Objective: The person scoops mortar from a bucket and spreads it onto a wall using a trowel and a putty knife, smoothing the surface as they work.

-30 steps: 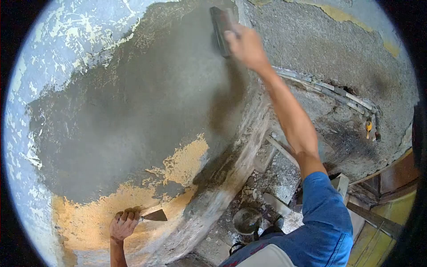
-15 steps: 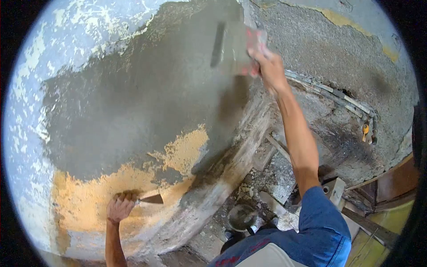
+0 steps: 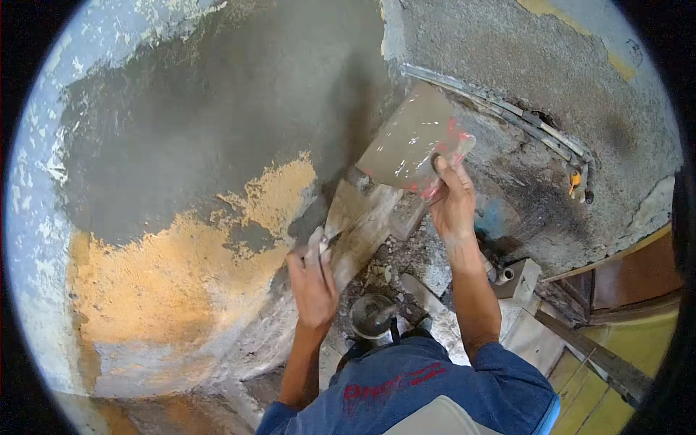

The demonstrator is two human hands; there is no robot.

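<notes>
Trowel (image 3: 411, 138) (wet grey face, red marks at one end) sits clamped in the right hand (image 3: 454, 199) — near the scraper (image 3: 346, 209), whose handle the left hand (image 3: 313, 290) grips narrowly — with the plastered wall (image 3: 217, 109) alongside.

Grey plaster (image 3: 217, 116) over mottled orange wall (image 3: 152, 290)
</notes>
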